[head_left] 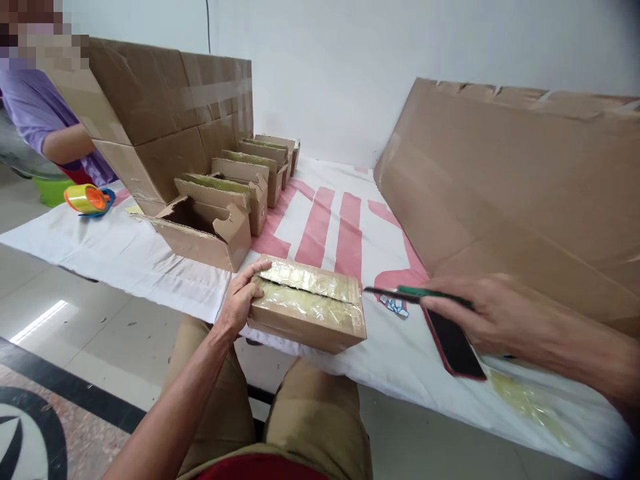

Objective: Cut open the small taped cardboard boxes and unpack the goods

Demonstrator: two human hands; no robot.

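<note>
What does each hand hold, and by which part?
The left hand grips the taped box at its left end. The right hand holds a green cutter by its handle.

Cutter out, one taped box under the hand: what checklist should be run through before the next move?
1. Left hand steadying the taped box: ok, it grips the left end.
2. Cutter held in the right hand: ok.
3. Blade away from left fingers: ok, it is right of the box.
4. Tape seam slit full length: cannot tell; it gapes at the left part.
5. Phone clear of the blade: not ok, it lies under the right hand.
6. Box fully on the table: cannot tell; it sits at the near edge.
</note>
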